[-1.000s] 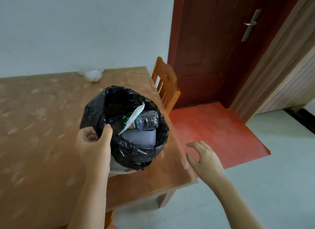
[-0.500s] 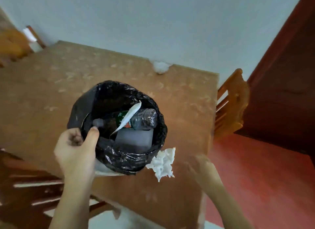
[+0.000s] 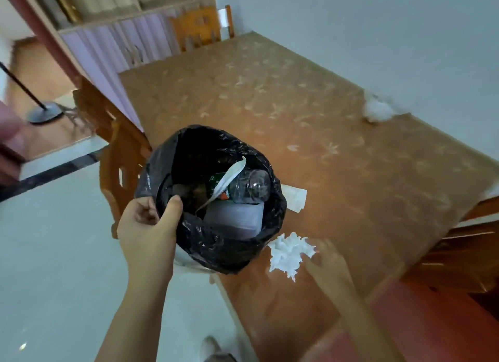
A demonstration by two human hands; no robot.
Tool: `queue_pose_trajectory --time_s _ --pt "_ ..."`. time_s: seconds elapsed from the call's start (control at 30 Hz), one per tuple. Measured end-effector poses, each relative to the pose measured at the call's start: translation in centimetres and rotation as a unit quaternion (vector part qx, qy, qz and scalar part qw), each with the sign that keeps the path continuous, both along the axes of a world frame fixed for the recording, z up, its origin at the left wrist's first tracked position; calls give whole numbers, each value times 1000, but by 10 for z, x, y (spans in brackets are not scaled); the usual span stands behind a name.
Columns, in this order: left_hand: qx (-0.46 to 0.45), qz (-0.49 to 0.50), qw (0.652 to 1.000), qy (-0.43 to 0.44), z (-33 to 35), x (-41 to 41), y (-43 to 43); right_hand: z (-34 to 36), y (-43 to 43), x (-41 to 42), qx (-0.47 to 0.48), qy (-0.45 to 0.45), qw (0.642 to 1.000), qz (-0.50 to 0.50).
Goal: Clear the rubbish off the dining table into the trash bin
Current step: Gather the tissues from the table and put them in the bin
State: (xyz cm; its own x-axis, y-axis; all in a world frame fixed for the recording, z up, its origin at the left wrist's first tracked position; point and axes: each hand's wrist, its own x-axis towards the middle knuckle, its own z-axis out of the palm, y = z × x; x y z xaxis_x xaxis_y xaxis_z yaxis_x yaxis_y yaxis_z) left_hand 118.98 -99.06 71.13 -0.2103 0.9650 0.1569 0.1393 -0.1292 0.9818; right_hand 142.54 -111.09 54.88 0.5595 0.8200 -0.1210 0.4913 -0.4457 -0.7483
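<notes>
My left hand [image 3: 149, 225] grips the rim of the trash bin [image 3: 229, 248], lined with a black bag, and holds it over the near corner of the brown dining table [image 3: 297, 113]. Inside lie a clear plastic bottle [image 3: 249, 186], a white plastic box [image 3: 235, 218] and a white wrapper strip [image 3: 229, 178]. My right hand [image 3: 328, 262], blurred, rests on a crumpled white tissue [image 3: 289, 251] on the table beside the bin. A flat white paper [image 3: 294, 198] pokes out behind the bin. Another tissue wad [image 3: 378, 109] lies at the far edge by the wall.
Wooden chairs stand at the table's left side [image 3: 118, 151], far end [image 3: 199, 27] and right side [image 3: 459, 253]. A lilac cabinet [image 3: 113, 46] stands at the back left, a stand base [image 3: 44, 113] on the floor left. My foot [image 3: 216, 351] shows below.
The view has swung to the left around the table. My right hand has gone from open air by the table corner onto the crumpled tissue. My left hand keeps its hold on the bin.
</notes>
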Motion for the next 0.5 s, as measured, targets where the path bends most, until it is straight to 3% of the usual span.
queue_pose_trajectory --time_s 0.23,0.33,0.5 --pt "-11 31 999 9 -2 -13 -15 -26 37 -8 -28 -41 994 95" --pt "-18 40 999 12 -2 -16 -18 -42 42 -10 -91 -61 986 125" --pt "-25 45 998 23 -6 -22 -17 -49 41 -14 -102 -65 988 96"
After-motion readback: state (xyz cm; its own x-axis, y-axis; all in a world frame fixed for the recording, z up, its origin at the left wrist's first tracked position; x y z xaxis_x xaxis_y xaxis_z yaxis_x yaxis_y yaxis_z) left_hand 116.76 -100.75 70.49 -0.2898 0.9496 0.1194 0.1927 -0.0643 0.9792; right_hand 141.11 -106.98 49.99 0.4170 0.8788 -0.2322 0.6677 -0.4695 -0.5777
